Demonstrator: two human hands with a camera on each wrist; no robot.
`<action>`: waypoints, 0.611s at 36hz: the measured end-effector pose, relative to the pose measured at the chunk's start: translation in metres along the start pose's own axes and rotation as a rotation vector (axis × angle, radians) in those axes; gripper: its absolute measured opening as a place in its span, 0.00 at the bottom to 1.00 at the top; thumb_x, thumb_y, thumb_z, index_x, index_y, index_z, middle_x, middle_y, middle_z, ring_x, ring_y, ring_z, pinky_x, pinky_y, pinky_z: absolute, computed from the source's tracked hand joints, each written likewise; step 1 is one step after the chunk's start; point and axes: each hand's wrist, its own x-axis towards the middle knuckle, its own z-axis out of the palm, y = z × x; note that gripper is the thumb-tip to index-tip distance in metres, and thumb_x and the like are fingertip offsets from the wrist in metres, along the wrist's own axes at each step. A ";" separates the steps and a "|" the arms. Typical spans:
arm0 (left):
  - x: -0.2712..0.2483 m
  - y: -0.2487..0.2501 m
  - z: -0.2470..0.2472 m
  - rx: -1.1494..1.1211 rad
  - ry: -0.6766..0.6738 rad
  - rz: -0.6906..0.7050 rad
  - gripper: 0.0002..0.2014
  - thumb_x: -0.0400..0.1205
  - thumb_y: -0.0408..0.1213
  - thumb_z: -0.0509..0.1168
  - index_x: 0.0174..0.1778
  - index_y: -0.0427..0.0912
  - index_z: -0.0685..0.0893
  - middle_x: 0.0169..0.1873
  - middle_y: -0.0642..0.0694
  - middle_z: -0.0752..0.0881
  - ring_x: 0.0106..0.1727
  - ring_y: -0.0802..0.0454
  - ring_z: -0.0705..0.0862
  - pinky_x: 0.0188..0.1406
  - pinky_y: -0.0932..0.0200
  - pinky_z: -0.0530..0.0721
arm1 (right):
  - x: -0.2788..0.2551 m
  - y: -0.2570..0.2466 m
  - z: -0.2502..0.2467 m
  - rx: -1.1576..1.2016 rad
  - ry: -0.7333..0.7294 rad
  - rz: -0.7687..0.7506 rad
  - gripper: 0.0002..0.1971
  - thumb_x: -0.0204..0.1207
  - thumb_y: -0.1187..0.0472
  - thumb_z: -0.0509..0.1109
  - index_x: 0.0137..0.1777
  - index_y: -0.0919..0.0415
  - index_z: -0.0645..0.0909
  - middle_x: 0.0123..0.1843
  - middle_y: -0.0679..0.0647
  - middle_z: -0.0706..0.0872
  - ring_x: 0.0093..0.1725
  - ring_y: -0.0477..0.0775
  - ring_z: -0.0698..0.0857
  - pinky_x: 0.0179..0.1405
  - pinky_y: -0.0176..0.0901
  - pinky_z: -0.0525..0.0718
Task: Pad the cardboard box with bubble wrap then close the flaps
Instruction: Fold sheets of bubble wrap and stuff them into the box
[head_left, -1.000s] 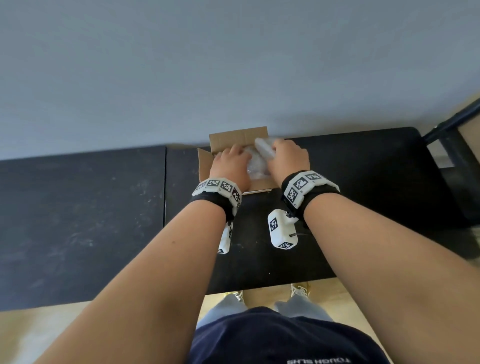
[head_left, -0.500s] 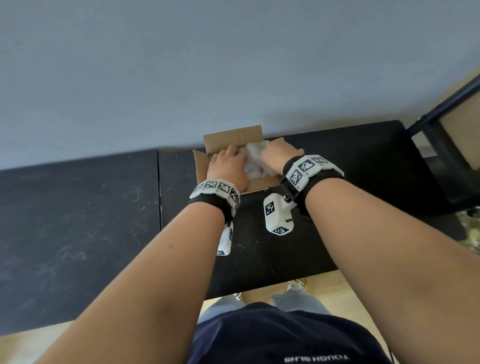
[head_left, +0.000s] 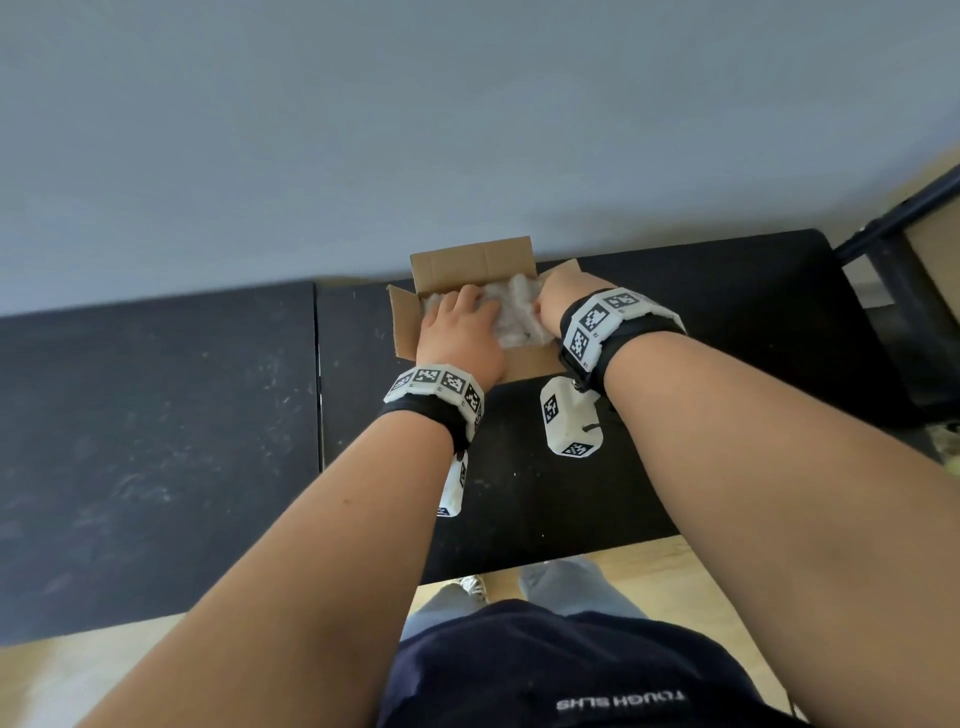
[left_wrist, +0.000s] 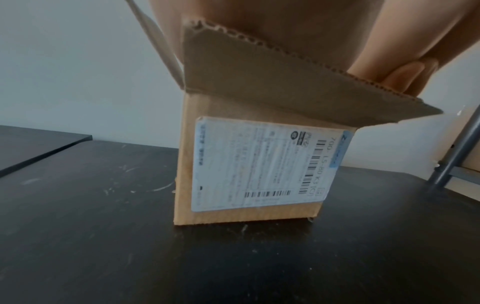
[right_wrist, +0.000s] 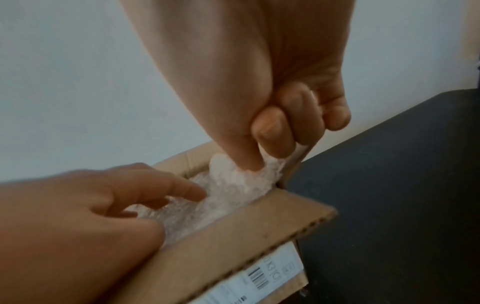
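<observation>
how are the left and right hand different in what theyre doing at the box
The left hand lies with fingers stretched, pressing the bubble wrap down; the right hand is curled, its thumb pushing wrap in at the box edge. The left hand works the left side, the right hand the right corner. Both are on the wrap inside the open box.

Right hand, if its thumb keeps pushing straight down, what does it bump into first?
The bubble wrap: the right hand thumb already presses into it inside the cardboard box. What lies beneath is hidden.
</observation>
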 end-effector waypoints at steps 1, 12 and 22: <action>0.000 0.000 0.000 -0.006 -0.002 -0.004 0.28 0.72 0.34 0.62 0.71 0.50 0.76 0.71 0.49 0.71 0.75 0.46 0.66 0.83 0.48 0.51 | 0.001 -0.003 -0.003 -0.030 -0.023 0.019 0.14 0.84 0.62 0.61 0.63 0.71 0.78 0.65 0.64 0.81 0.66 0.66 0.80 0.70 0.57 0.75; 0.002 0.004 0.002 -0.083 -0.004 -0.058 0.29 0.74 0.32 0.62 0.72 0.53 0.76 0.73 0.50 0.70 0.74 0.47 0.65 0.80 0.51 0.58 | 0.015 0.001 0.008 -0.176 0.126 -0.110 0.13 0.79 0.68 0.63 0.32 0.61 0.73 0.30 0.54 0.76 0.35 0.56 0.79 0.39 0.47 0.75; 0.000 0.005 -0.003 -0.025 -0.033 -0.061 0.29 0.75 0.33 0.62 0.73 0.55 0.75 0.73 0.50 0.69 0.74 0.47 0.65 0.79 0.52 0.59 | 0.014 0.010 0.031 -0.215 0.299 -0.236 0.12 0.80 0.65 0.60 0.58 0.57 0.83 0.59 0.55 0.85 0.63 0.59 0.81 0.65 0.52 0.69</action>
